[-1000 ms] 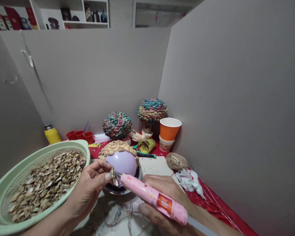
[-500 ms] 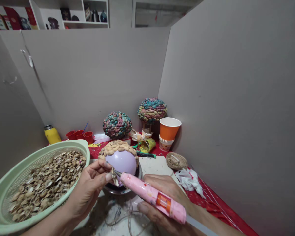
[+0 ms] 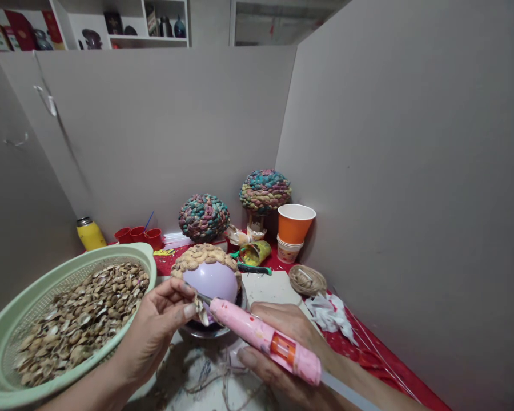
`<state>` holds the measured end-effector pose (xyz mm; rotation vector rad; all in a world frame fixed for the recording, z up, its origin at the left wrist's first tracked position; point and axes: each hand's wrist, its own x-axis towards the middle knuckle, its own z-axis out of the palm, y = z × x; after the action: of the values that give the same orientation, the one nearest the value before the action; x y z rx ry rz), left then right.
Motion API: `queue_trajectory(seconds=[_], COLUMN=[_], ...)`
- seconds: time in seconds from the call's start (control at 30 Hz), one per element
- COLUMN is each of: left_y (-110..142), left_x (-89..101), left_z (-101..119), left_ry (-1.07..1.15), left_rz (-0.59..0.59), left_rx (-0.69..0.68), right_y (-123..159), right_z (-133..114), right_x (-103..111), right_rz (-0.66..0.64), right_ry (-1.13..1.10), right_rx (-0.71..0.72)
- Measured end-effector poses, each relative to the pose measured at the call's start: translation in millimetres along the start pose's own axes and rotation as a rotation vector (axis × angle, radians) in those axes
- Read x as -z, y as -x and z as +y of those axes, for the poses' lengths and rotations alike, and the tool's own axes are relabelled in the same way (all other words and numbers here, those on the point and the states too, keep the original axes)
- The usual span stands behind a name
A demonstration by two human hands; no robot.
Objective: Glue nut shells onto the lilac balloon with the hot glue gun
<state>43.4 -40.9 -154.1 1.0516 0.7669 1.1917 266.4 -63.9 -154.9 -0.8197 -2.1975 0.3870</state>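
Barely a shift since the earlier frame: the rear of your pink, cylindrical glue gun (image 3: 261, 335) has eased slightly leftward, its nozzle staying at the shell. Your right hand (image 3: 293, 322) is wrapped around that gun, a translucent glue stick (image 3: 349, 393) trailing from its back end. Your left hand (image 3: 154, 328) pinches a pale, broken nutshell piece (image 3: 203, 313) between thumb and fingertips, right in front of the shiny lilac balloon (image 3: 212, 281), which sits in a round metal bowl (image 3: 209, 333), capped by tan peanut shells (image 3: 201, 257).

Mind your left side: the pale-green plastic basket (image 3: 152, 260), full of shells, runs its rim close along your forearm. Beyond your right knuckles, bare white board (image 3: 265, 292) gives you some room, bounded by the beige twine ball (image 3: 307, 281) and crumpled white tissue (image 3: 332, 314); farther right stands the grey partition (image 3: 402, 200).
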Motion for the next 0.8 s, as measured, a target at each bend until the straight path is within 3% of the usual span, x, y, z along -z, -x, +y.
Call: queue_trajectory(seconds=[0.8], left_y=[-1.5], left_x=[5.3], left_z=[-1.1], left_ry=[0.012], left_rz=[-0.019], left_rx=[-0.033], right_y=[-1.3], right_z=[-1.8], right_x=[1.7], right_rz=[-0.06], right_ry=[0.061], right_rx=[-0.009])
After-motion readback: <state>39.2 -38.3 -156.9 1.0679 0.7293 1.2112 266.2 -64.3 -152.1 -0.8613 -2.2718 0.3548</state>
